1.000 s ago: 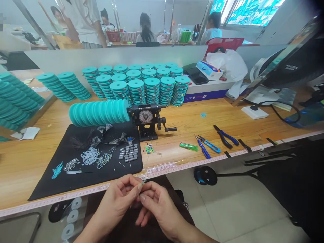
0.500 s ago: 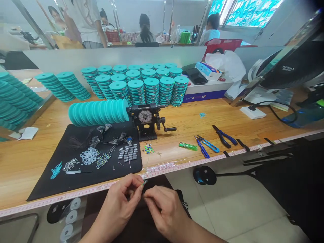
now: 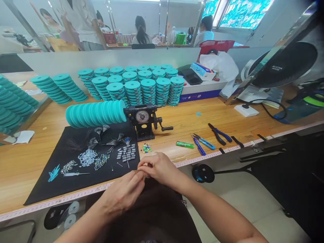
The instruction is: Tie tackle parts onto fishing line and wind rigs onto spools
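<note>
My left hand (image 3: 123, 193) and my right hand (image 3: 158, 168) meet just past the bench's front edge, fingertips pressed together around something small that they hide. A faint thin line shows near the fingertips. Close by lies the corner of a black mat (image 3: 45, 190) holding grey sleeves (image 3: 126, 153), pale beads (image 3: 87, 158) and dark bristle tufts (image 3: 98, 133). A small pile of coloured beads (image 3: 146, 148) sits beyond my right hand. Farther off stands a hand-cranked winding counter (image 3: 142, 118) with teal foam spools (image 3: 95, 114) on its shaft.
Stacks of teal spools (image 3: 134, 84) fill the bench's back. To the right lie pliers (image 3: 219, 133), snips (image 3: 202, 143) and a green lighter (image 3: 184, 145). A tape measure (image 3: 63, 199) runs along the front edge. A fan (image 3: 283, 64) stands at right; people sit beyond the partition.
My right hand has risen and moved over the bench edge onto my left fingers. The small green-tipped piece seen earlier is now hidden. The whole view has shifted slightly left.
</note>
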Motion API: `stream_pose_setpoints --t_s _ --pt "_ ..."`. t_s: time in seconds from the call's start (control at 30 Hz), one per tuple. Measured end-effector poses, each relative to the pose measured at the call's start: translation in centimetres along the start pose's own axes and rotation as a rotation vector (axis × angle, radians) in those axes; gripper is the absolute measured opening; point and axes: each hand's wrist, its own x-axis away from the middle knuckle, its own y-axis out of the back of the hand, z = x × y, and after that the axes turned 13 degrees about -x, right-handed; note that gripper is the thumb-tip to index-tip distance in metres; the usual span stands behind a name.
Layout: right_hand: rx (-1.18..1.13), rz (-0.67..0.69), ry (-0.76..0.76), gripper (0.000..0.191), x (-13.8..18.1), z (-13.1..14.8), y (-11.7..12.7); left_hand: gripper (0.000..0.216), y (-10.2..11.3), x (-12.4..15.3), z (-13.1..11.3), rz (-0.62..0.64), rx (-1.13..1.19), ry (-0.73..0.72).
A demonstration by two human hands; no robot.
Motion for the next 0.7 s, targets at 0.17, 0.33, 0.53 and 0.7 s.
stream_pose_setpoints --t_s 0.17,0.33,0.53,0.7 --pt "0.078 0.054 -0.018 0.006 -0.8 0.7 1.1 0.024 0.3 -1.4 -0.5 0.050 0.290 0.191" --pt "-0.075 -0.375 -0.029 0.013 3.0 2.1 0.4 0.014 0.5 -1.3 -2.6 0.134 0.743 0.702" --pt "-0.556 -0.195 -0.426 0.020 7.9 1.7 -3.3 0.018 0.4 -0.6 -3.5 0.062 1.093 0.907" --pt "-0.414 -0.247 -0.215 0.018 9.1 0.9 -5.0 0.015 0.7 -0.3 -3.6 0.077 0.837 0.787"
